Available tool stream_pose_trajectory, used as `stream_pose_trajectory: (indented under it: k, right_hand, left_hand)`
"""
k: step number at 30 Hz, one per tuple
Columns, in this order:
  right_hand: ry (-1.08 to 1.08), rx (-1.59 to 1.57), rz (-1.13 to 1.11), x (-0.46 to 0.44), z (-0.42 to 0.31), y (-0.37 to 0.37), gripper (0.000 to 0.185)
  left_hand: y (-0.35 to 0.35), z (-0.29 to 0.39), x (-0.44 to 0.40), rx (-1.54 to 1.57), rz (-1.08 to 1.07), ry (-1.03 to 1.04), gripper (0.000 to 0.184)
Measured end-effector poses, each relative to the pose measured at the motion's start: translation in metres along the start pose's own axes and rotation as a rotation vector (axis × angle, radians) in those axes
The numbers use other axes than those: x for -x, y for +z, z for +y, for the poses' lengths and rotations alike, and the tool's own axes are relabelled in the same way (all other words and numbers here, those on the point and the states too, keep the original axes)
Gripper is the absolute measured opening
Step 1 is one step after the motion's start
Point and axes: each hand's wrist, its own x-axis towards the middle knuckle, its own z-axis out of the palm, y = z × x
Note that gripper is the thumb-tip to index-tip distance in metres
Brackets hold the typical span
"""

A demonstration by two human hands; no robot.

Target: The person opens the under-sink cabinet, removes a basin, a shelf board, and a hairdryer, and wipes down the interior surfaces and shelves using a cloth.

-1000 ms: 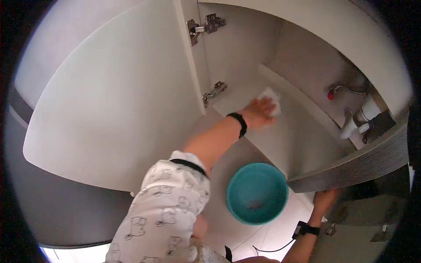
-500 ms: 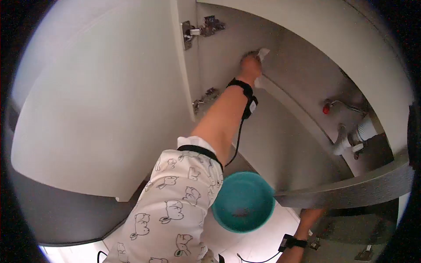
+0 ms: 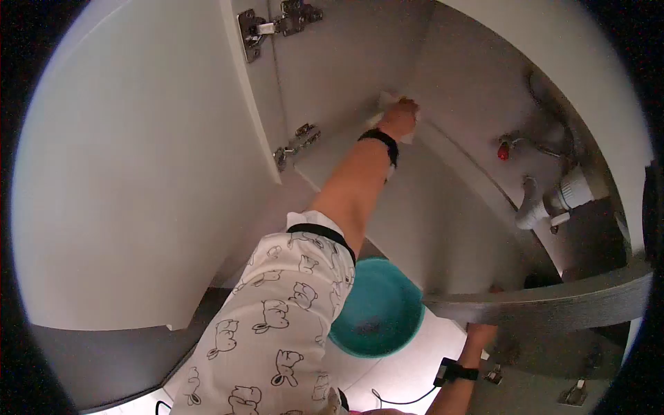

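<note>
My left hand (image 3: 400, 119) reaches deep into a cabinet, near the corner where its floor meets the walls. Its fingers are closed on a white cloth (image 3: 390, 101), which sticks out on both sides of the hand and lies against the surface. My right hand (image 3: 482, 335) is low on the right, by the cabinet's curved front rim (image 3: 539, 308). That rim hides its fingers, so their pose does not show. A small reddish spot is visible just behind the rim.
A teal basin (image 3: 377, 311) sits on the floor below my left arm. The open cabinet door (image 3: 138, 173) with metal hinges (image 3: 297, 142) stands at left. Inside at right are a white drain pipe (image 3: 553, 200) and a red-tipped valve (image 3: 503, 150). A cable trails from the right wristband.
The view has shifted slightly. My left hand and the cloth have moved a little along the inner corner, with the hand turned differently. My right hand stays by the rim.
</note>
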Motion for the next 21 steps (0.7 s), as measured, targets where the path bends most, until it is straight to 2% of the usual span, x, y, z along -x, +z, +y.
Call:
stream_pose_trajectory:
  k: [1, 2, 4, 6, 8, 10, 12, 14, 15, 16, 18, 19, 21]
  right_hand:
    - [0.004, -0.002, -0.005, 0.003, 0.0, 0.002, 0.047]
    - [0.026, 0.058, -0.004, 0.004, 0.001, 0.003, 0.044]
    - [0.049, 0.116, 0.003, 0.005, 0.001, 0.002, 0.041]
    - [0.044, 0.102, 0.009, 0.003, -0.002, 0.001, 0.041]
    - [0.052, 0.078, 0.002, 0.002, -0.009, 0.001, 0.041]
    - [0.067, 0.05, -0.012, -0.001, -0.018, 0.0, 0.042]
    - [0.072, 0.021, -0.025, -0.002, -0.04, -0.01, 0.042]
    - [0.037, 0.025, -0.011, 0.002, -0.082, -0.034, 0.04]
    - [0.016, 0.032, -0.005, 0.001, -0.081, -0.034, 0.039]
    - [-0.004, 0.039, 0.002, 0.0, -0.079, -0.033, 0.038]
    - [-0.051, 0.059, 0.199, -0.006, -0.066, -0.016, 0.039]
    - [-0.053, 0.06, 0.199, -0.006, -0.065, -0.015, 0.039]
    - [-0.074, -0.075, 0.133, -0.007, -0.065, -0.018, 0.041]
  left_hand:
    - [0.012, 0.004, -0.001, -0.019, 0.038, 0.066, 0.032]
    - [0.027, 0.017, 0.001, -0.362, 0.096, 0.225, 0.031]
    - [0.056, 0.051, 0.006, -0.129, 0.07, 0.236, 0.033]
    - [0.093, 0.075, 0.013, -0.166, 0.231, 0.389, 0.034]
    - [0.105, 0.112, 0.021, -0.05, 0.081, 0.262, 0.034]
    - [0.104, 0.15, 0.033, 0.002, -0.04, 0.26, 0.033]
    - [0.12, 0.178, 0.045, 0.144, -0.079, 0.35, 0.034]
    - [0.126, 0.205, 0.056, 0.153, -0.11, 0.364, 0.035]
    - [0.132, 0.213, 0.059, 0.165, -0.137, 0.374, 0.037]
    - [0.137, 0.214, 0.062, 0.171, -0.134, 0.374, 0.037]
    - [0.136, 0.211, 0.068, 0.147, 0.285, 0.619, 0.029]
    - [0.131, 0.207, 0.067, 0.148, 0.286, 0.618, 0.029]
    - [0.117, 0.198, 0.065, 0.199, 0.116, 0.695, 0.028]
